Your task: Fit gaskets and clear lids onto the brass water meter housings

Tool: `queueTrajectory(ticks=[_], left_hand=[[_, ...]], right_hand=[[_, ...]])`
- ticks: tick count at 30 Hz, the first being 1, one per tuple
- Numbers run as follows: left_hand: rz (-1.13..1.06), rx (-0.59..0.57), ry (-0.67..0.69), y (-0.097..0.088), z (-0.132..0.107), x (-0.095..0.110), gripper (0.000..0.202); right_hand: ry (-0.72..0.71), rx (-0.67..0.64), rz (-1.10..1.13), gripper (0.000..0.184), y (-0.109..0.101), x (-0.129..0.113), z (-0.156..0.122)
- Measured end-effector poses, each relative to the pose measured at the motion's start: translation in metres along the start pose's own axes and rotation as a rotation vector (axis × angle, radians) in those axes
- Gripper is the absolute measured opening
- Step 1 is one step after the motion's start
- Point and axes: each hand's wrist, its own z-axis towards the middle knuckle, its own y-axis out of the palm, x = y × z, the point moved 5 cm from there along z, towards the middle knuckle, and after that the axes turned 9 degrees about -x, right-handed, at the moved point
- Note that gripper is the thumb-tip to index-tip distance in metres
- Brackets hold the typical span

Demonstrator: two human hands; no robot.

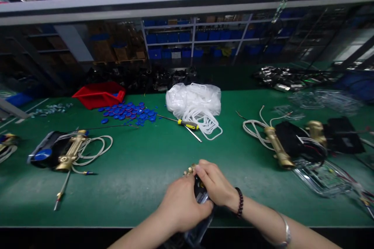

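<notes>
Both my hands meet at the near edge of the green table (146, 171). My left hand (179, 204) is closed around a brass and black valve assembly (198, 192), whose brass end (189, 170) sticks out above the knuckles. My right hand (214, 184) is curled over the top of the same assembly, fingers pinched at the brass end. A dark bead bracelet sits on my right wrist, with a silver bangle further up the arm. Most of the assembly is hidden by my fingers.
A brass valve with white cable (71, 149) lies at left. A red bin (99, 94) and blue caps (128, 112) sit behind it. A yellow-handled screwdriver (187, 124) and a bag of white rings (194, 101) lie mid-table. More brass assemblies (279, 148) with wiring are at right.
</notes>
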Motion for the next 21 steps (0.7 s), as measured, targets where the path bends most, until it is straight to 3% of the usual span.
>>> queueTrajectory(ticks=[5, 8, 11, 13, 15, 17, 21], left_hand=[[-0.049, -0.002, 0.01, -0.002, 0.0, 0.002, 0.044], [-0.045, -0.003, 0.011, -0.006, -0.016, -0.003, 0.055], [0.047, 0.087, -0.028, -0.013, -0.041, -0.015, 0.066], [0.142, 0.125, -0.113, -0.013, -0.053, -0.024, 0.059], [0.215, 0.089, -0.138, -0.008, -0.055, -0.028, 0.047], [0.24, 0.034, -0.093, -0.001, -0.05, -0.029, 0.04], [0.217, -0.006, 0.097, 0.008, -0.033, -0.031, 0.032]], right_hand=[[0.007, -0.001, -0.085, 0.07, 0.0, -0.001, 0.001], [-0.016, -0.04, -0.181, 0.07, -0.003, -0.005, -0.001], [-0.057, -0.093, -0.309, 0.062, -0.006, -0.018, -0.002], [-0.106, -0.174, -0.398, 0.05, -0.002, -0.032, -0.002], [-0.148, -0.287, -0.496, 0.038, 0.007, -0.044, -0.002], [-0.156, -0.373, -0.575, 0.032, 0.017, -0.052, -0.001], [-0.133, -0.42, -0.594, 0.031, 0.025, -0.054, 0.004]])
